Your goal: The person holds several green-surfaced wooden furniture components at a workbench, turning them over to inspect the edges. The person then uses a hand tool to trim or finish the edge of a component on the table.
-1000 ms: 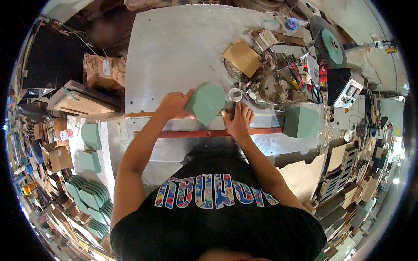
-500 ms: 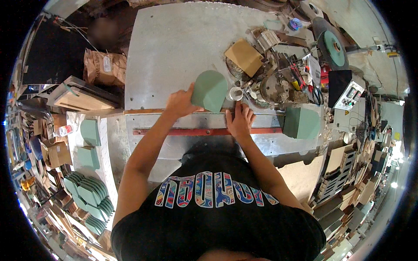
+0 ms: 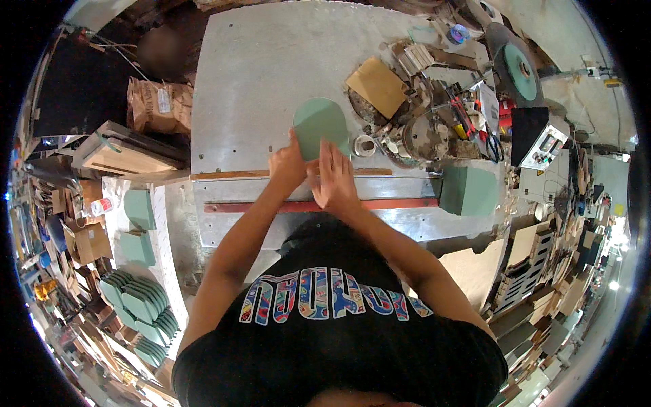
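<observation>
Green piece (image 3: 317,117), just above frame centre — left hand (image 3: 288,164) at its lower-left edge, whether pinching I cannot tell; right hand (image 3: 334,183) extends fingers over its lower part. Seemingly steadying; moving it calls for even hold.

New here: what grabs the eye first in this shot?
Probably the pale green round-topped piece mid-table, with the left hand at its lower left and the right hand over its lower right. Next, the red strip running across the table's near side, and the colourful lettering on the black shirt at the bottom.
</observation>
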Available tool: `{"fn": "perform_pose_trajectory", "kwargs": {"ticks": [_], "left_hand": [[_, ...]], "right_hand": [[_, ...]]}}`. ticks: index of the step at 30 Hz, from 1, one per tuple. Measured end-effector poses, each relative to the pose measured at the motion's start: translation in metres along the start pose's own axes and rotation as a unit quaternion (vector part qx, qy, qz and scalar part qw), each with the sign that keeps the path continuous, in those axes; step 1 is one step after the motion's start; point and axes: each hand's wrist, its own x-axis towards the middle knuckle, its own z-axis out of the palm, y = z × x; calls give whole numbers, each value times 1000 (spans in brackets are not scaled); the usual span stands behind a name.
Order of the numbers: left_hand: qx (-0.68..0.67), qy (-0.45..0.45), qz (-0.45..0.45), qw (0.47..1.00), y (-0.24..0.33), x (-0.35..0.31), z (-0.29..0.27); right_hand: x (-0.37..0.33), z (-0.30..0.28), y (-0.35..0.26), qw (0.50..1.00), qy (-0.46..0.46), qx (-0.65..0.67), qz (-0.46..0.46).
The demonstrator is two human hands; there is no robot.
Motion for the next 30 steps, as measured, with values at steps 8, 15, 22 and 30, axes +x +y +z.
{"fn": "perform_pose_trajectory", "kwargs": {"ticks": [8,15,22,30], "left_hand": [[-66,57,-58,995,3,5,25],[-488,167,-61,855,-31,-1,6],[-765,94,-32,636,-28,-137,-85],[-795,113,8,596,46,-204,-98]], "right_hand": [[121,62,27,964,78,-18,252],[157,1,40,936,-95,201,274],[74,-95,-49,772,-173,584,180],[0,-125,-89,797,-7,603,44]]}}
